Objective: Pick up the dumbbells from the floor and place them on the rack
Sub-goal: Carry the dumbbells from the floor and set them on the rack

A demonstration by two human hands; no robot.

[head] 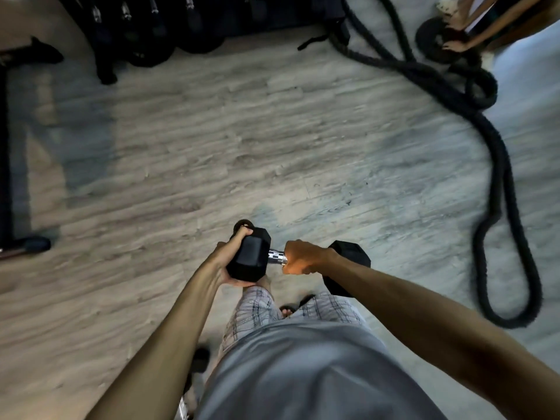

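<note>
Between the two hands, held in front of the person's waist and clear of the floor [212, 131], hangs a black hex dumbbell [251, 256], lying roughly level and crosswise. The left hand [230, 259] cups the near head from its outer side: the palm sits under and against the end face, and the fingers [242, 232] curl over the top edge. The right hand [303, 257] is wrapped tight in a fist around the chrome handle [277, 257], of which only a short bright stretch shows just left of the knuckles. The dumbbell's other head [348, 256] juts out past the right hand, partly hidden behind that wrist and forearm.

Below the hands are plaid shorts [257, 307] and a grey shirt [303, 374]. Well ahead of the left hand, at the far edge of the floor, stands the dark rack [212, 25], blurred, with a few small bright metal glints along it. Well out to the right of the right hand, a thick black rope [500, 165] lies in long loops across the floor.
</note>
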